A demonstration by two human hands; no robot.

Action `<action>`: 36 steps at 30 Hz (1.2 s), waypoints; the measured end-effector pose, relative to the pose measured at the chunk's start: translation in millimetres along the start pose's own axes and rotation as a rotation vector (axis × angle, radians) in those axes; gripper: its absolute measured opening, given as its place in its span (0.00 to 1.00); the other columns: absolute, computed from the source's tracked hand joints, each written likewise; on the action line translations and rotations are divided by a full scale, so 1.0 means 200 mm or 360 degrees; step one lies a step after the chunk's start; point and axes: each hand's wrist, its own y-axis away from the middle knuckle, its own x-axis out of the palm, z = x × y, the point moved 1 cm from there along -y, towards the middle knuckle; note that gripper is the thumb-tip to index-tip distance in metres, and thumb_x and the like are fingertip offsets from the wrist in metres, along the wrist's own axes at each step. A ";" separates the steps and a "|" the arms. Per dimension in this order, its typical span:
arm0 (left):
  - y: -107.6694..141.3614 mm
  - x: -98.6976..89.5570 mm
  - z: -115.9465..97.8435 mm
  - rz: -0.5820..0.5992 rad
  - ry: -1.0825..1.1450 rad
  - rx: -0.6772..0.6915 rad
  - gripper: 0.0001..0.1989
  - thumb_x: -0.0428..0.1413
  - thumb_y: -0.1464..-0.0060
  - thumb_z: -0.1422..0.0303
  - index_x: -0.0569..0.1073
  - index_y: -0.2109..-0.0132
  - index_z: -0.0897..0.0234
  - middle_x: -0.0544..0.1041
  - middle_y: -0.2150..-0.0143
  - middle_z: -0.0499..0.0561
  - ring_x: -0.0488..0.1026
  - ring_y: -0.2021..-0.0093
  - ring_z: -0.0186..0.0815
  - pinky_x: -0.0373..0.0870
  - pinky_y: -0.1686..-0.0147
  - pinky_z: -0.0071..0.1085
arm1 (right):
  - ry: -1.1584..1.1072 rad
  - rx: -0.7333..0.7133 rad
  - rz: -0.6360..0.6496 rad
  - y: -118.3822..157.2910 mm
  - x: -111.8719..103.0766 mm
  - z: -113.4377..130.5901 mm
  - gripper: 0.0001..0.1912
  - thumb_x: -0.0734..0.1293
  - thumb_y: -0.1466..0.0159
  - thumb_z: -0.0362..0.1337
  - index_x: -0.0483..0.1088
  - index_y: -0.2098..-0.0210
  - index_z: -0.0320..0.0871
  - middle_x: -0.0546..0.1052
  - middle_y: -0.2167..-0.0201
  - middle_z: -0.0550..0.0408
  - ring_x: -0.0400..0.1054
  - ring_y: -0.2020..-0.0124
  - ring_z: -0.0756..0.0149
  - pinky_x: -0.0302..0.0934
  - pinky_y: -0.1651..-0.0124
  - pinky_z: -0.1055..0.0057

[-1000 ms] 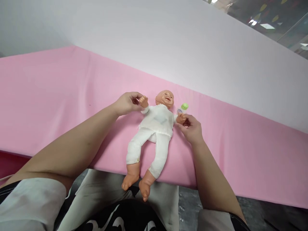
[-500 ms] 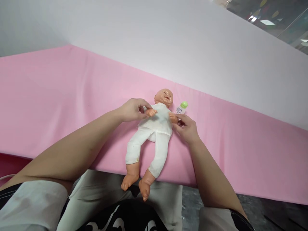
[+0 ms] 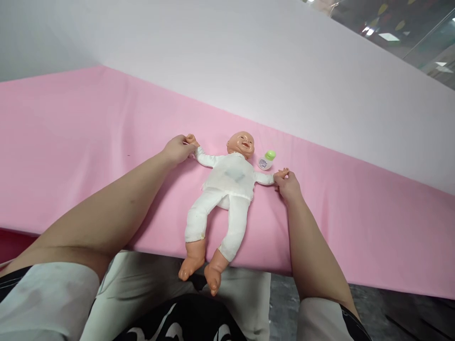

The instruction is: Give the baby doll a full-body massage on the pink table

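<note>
A baby doll (image 3: pixel 231 177) in a white cloth body lies on its back on the pink padded surface (image 3: pixel 142 118), its feet reaching past the front edge. Its arms are stretched out to both sides. My left hand (image 3: pixel 179 150) is closed around the doll's hand on the left, at the wrist. On the other side, my right hand (image 3: pixel 289 186) grips the doll's other hand, whose small fingers poke out above mine. Close to the doll's shoulder on the right lies a small clear bottle (image 3: pixel 266 160) with a green cap, touched by neither hand.
A pale wall (image 3: pixel 213 61) rises behind the pink surface. Glass with reflected lights (image 3: pixel 389 37) shows at the top right. My lap (image 3: pixel 142 284) is just below the front edge, with dark grey floor (image 3: pixel 284 308) beside it.
Both of my hands have moved outward, drawing the doll's arms from over its chest out to the sides. The doll's body and the bottle stay in place.
</note>
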 end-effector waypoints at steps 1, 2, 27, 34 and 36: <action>0.00 0.00 -0.01 0.0007 0.0048 0.0022 0.14 0.64 0.55 0.68 0.71 0.60 0.60 0.78 0.69 0.51 0.76 0.70 0.40 0.68 0.71 0.33 | -0.0028 -0.0019 0.0004 0.00 0.00 0.01 0.31 0.74 0.39 0.50 0.68 0.40 0.46 0.83 0.53 0.47 0.74 0.73 0.64 0.69 0.73 0.68; 0.01 0.01 -0.02 0.0019 0.0099 0.0051 0.15 0.64 0.56 0.68 0.72 0.59 0.60 0.78 0.69 0.50 0.75 0.70 0.39 0.68 0.71 0.33 | -0.0049 -0.0057 -0.0002 0.01 0.00 0.02 0.32 0.74 0.39 0.50 0.68 0.40 0.46 0.83 0.56 0.48 0.76 0.71 0.61 0.70 0.71 0.67; 0.39 0.20 -0.29 0.0424 -0.0952 0.1198 0.17 0.59 0.56 0.65 0.82 0.57 0.61 0.81 0.60 0.51 0.77 0.64 0.40 0.70 0.63 0.34 | 0.0496 -0.1316 0.0349 0.43 0.20 0.40 0.12 0.73 0.42 0.37 0.75 0.58 0.47 0.80 0.64 0.55 0.70 0.65 0.59 0.67 0.57 0.60; 0.23 0.06 -0.19 -0.0053 -0.0271 0.0457 0.18 0.62 0.55 0.60 0.81 0.57 0.62 0.80 0.67 0.50 0.75 0.65 0.40 0.68 0.66 0.31 | -0.0326 -0.0555 -0.0122 0.23 0.08 0.26 0.20 0.74 0.40 0.50 0.71 0.55 0.45 0.81 0.61 0.54 0.74 0.65 0.63 0.70 0.61 0.65; 0.16 0.02 -0.15 -0.0120 -0.0128 0.0303 0.13 0.63 0.56 0.61 0.79 0.63 0.63 0.79 0.67 0.51 0.74 0.65 0.39 0.67 0.67 0.31 | -0.0403 -0.0365 -0.0197 0.15 0.05 0.20 0.23 0.73 0.39 0.52 0.69 0.51 0.45 0.81 0.62 0.53 0.74 0.65 0.63 0.70 0.63 0.66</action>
